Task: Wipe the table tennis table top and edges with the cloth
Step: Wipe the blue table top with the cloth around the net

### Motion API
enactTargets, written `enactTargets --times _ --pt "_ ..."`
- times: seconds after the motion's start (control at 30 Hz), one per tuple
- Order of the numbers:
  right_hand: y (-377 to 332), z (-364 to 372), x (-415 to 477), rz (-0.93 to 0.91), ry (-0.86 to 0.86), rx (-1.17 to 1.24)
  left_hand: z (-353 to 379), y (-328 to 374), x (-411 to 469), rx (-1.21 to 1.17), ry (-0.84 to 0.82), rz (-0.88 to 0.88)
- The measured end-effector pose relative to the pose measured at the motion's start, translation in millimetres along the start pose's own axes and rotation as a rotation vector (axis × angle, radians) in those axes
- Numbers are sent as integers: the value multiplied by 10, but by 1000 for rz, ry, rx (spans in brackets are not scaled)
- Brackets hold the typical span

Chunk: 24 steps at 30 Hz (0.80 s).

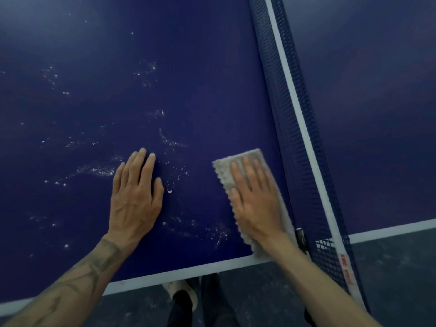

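Beside the net (pixel 290 128), the right hand (pixel 254 201) presses flat, fingers straight, on the cloth (pixel 224 171) at the table (pixel 118 79) edge; the left hand (pixel 135 197) rests flat on bare top. Wiping toward the net might snag the cloth, and the droplets (pixel 99 169) left of it could get missed

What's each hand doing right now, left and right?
Left hand: open, flat on the blue table top, holding nothing.
Right hand: open, straight fingers pressing the grey cloth onto the table top beside the net.
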State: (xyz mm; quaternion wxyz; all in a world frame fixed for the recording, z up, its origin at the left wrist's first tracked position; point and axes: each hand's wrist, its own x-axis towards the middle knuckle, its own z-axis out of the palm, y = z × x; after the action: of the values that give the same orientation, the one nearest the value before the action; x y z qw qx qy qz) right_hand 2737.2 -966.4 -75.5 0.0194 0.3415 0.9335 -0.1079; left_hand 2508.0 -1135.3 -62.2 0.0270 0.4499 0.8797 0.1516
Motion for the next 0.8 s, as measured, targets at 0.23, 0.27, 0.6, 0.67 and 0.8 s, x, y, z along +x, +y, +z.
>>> enactTargets --times 0.23,0.27,0.6,0.67,0.8 --pt "-275 -61 579 334 91 62 25 -151 -297 45 -41 19" --pt "-478 -3 599 276 91 70 38 -160 -297 44 -40 21" --pt "-204 -4 -73 182 -19 3 0 -164 -303 26 -50 7" --pt "-281 -20 108 311 33 22 11 -182 -301 27 -42 13" --pt "-920 151 137 146 50 36 -4 -176 -319 20 -50 13"
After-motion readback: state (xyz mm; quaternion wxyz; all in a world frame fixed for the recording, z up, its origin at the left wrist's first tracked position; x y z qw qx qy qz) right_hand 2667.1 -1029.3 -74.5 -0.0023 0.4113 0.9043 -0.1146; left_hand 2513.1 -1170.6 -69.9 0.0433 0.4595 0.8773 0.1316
